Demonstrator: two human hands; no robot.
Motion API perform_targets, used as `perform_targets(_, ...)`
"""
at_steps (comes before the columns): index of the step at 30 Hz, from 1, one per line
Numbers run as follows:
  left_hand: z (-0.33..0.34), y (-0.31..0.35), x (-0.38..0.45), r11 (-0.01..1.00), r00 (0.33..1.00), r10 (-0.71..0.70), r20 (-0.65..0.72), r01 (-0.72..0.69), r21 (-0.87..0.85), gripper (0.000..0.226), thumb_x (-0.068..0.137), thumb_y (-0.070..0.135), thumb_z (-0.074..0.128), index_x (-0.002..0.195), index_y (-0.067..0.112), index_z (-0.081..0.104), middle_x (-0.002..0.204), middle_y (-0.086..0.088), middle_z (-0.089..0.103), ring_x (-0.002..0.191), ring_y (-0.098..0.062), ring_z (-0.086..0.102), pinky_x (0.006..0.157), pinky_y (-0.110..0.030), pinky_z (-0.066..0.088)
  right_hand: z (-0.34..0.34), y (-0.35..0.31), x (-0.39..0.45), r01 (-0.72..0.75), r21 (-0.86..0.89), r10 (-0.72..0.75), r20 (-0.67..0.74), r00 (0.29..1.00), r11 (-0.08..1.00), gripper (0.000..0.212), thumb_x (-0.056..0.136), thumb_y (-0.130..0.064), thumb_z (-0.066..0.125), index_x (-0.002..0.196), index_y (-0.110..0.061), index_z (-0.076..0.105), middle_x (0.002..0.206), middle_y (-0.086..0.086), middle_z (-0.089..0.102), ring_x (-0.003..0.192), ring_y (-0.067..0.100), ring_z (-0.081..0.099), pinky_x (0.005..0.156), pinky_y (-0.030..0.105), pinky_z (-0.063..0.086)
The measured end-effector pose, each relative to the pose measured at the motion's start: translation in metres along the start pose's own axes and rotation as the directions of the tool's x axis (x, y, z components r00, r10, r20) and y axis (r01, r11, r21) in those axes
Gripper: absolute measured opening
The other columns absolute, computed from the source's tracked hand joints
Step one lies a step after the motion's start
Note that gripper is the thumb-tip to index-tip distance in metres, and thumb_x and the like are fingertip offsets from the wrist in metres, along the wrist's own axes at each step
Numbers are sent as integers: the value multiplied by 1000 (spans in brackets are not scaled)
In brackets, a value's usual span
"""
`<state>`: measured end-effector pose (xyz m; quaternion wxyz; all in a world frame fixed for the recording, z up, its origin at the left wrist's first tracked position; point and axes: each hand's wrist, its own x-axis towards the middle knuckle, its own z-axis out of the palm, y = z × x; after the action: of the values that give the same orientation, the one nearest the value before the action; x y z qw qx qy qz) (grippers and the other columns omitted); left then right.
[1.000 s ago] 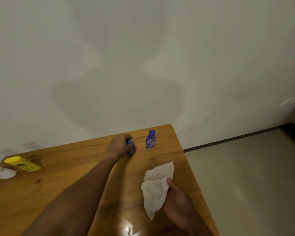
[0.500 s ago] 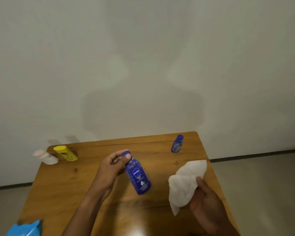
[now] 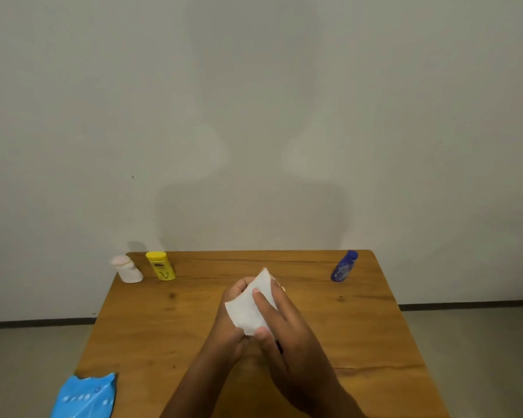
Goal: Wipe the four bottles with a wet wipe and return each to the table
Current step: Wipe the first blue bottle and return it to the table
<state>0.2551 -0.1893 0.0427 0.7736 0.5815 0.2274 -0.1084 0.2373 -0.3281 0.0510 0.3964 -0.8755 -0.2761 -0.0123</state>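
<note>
Grey wall behind, with our shadow cast on it; grey floor to either side. Wooden table butts against the wall.

We see both hands meeting over the table's middle. Our right hand lies on top, fingers stretched along a white wipe, thumb curled onto its near edge; it grips the wipe. Our left hand is below and partly hidden, fingers curled up round the far side of the bundle. The wipe covers whatever sits between the hands. We cannot make out a bottle inside it, so we cannot tell what the left hand holds beyond the wipe.

Three bottles stand on the table:
- white bottle, far left corner, at the edge by the wall.
- yellow bottle, just beside the white one, on its right.
- small blue bottle, far right corner, well apart from the other two and from the hands.

Blue packet lies at the near left corner, overhanging the table edge and partly cut off by the frame.
</note>
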Motion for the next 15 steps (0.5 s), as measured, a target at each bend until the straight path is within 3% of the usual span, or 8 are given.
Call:
perform_targets(1,2,6,-1,1000,1000,7,1,-7,-9,20,90,17,69,108,16,61,88,-6,69,84,-21,67,69,-27,58,4,-4,-4,26,17,-25,-49,998,1000,49,104,-51,25,146,-32,39,160,-10,19,147,4,22,111,35,41)
perform_targets(2,2,10,-1,999,998,53,-30,-53,2,32,88,36,70,105,10,64,83,-9,71,78,-22,69,68,-33,58,7,-3,-8,57,30,-54,-104,993,998,43,105,-42,33,139,-25,52,157,-5,32,144,7,31,107,34,45)
perform_targets(5,-4,16,-5,979,976,203,-76,-204,4,48,80,53,66,92,7,64,71,-7,68,63,-17,64,57,-30,51,13,-6,-13,-18,128,50,-247,968,992,29,93,-34,59,119,-24,66,136,-13,56,125,3,53,93,31,54)
perform_targets(7,-6,12,-14,969,969,248,-12,-248,10,46,81,53,65,93,8,65,76,-8,68,67,-19,64,60,-32,53,8,-16,-6,-189,268,251,-221,942,945,43,86,-39,68,127,-37,55,131,-22,53,116,0,55,87,29,57)
perform_targets(9,-7,6,-19,969,968,246,47,-244,-33,40,87,47,64,96,8,67,84,-12,70,76,-25,67,66,-38,55,10,-23,3,-376,312,419,-80,905,872,66,87,-47,65,144,-43,34,142,-21,44,120,2,52,91,28,56)
perform_targets(12,-8,6,-22,967,969,230,85,-219,-127,36,90,41,63,97,6,66,86,-17,66,78,-29,64,68,-38,52,14,-39,11,-403,129,405,16,914,906,72,97,-54,42,155,-35,3,157,-13,28,130,5,45,98,23,50)
perform_targets(15,-11,15,-19,969,974,225,14,-222,-105,40,83,48,66,93,10,63,75,-9,63,65,-17,61,60,-33,51,20,-51,7,-373,-5,372,71,925,928,74,96,-61,22,152,-31,-16,162,-16,-11,149,7,9,118,28,27)
